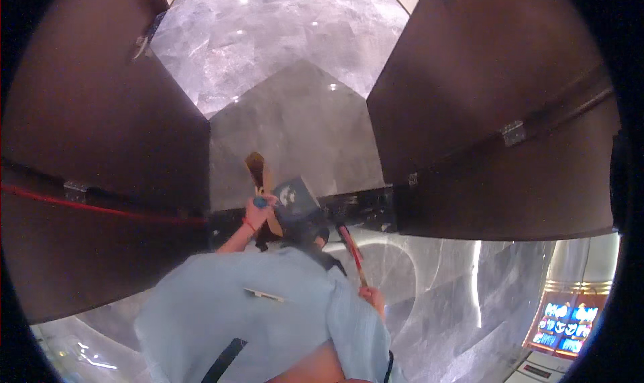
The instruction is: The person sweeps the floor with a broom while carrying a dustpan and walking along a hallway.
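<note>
Left hand (pixel 257 212) clasps a brown strip (pixel 257 170), right hand (pixel 372 298) a red stick (pixel 352 247), both long axes slanting forward-left.

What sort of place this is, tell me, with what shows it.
Probably an indoor commercial or public venue, perhaps at a doorway: polished grey floor reflecting lights, dark brown panels on both sides, and a colourful lit display at lower right.

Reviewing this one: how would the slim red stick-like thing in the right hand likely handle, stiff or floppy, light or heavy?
The slim red thing is probably stiff, as it looks straight beyond the right hand. It seems fairly light, since that hand alone holds it near one end. Rolling is hard to judge; its cross-section is too small to make out.
</note>
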The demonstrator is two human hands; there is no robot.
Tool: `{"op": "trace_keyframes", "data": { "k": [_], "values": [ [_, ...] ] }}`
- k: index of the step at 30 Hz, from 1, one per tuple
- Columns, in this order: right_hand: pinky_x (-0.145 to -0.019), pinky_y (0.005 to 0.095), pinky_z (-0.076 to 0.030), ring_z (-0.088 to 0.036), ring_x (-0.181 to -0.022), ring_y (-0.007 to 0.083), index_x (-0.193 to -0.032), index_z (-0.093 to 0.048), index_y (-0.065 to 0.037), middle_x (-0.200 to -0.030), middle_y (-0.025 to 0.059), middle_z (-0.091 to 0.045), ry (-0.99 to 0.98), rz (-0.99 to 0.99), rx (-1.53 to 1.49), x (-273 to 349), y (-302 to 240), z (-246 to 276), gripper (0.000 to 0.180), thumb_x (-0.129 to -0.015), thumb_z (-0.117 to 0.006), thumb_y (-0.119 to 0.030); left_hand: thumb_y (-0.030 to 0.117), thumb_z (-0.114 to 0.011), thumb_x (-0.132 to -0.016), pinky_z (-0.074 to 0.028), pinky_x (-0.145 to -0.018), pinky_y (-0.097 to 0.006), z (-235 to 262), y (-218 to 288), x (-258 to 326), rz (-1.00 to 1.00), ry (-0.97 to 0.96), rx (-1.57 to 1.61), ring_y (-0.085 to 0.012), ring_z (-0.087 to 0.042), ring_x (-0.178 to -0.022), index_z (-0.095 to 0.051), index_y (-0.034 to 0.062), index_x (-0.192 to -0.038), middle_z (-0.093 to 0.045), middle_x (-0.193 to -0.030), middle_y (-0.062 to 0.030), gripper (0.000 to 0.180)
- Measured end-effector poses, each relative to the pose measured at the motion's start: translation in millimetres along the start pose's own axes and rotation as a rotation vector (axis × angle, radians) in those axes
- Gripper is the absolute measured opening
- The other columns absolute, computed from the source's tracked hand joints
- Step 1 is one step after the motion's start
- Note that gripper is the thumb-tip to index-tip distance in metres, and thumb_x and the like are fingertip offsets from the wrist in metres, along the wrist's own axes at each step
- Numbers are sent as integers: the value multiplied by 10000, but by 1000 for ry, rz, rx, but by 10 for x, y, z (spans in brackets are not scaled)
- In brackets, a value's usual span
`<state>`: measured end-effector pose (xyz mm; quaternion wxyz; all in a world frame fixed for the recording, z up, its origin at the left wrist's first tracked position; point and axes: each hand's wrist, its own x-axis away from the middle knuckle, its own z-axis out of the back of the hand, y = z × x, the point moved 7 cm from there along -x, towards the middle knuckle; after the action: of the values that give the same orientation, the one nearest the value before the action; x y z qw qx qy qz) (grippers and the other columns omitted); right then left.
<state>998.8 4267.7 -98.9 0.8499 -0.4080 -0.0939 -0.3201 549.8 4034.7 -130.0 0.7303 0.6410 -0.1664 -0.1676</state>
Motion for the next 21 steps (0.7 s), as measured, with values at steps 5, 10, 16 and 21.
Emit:
{"op": "trace_keyframes", "data": {
  "k": [5, 10, 16, 21],
  "values": [
    [-416, 202, -325, -458, -477, 61, -771, -577, -19, -583, -15, -507, -121, -347, -464, -708, 510, 44, 169, -831, -462, -127, -11, -539, -742, -449, -564, -202, 179, 402, -320, 214, 67, 31, -66, -559, -652, -607, 30, -885, -618, -799, -10, 163],
    [-397, 234, -334, -435, -436, 84, -722, -515, -54, -568, 6, -480, -169, -346, -476, -1346, 418, 268, 159, -847, -472, -144, 11, -560, -779, -419, -475, -192, 404, 386, -512, 116, 222, 166, -63, -523, -563, -585, 39, -922, -594, -785, -3, 148],
    [-520, 403, -450, -572, -560, 261, -765, -560, 13, -586, 137, -560, -243, 496, 589, -1686, 336, 259, 244, -836, -509, -215, 13, -579, -795, -418, -442, -200, 637, 400, -792, 137, 395, 111, -93, -538, -517, -570, 31, -937, -604, -806, -25, 144],
    [-677, 460, -462, -593, -785, 396, -823, -627, 23, -782, 239, -609, -12, -420, -118, -2108, 1123, 167, 409, -822, -470, -355, -6, -581, -789, -430, -440, -213, 861, 136, -1282, 61, 465, 133, -101, -545, -511, -581, 21, -913, -616, -821, -39, 127]
  ]
}}
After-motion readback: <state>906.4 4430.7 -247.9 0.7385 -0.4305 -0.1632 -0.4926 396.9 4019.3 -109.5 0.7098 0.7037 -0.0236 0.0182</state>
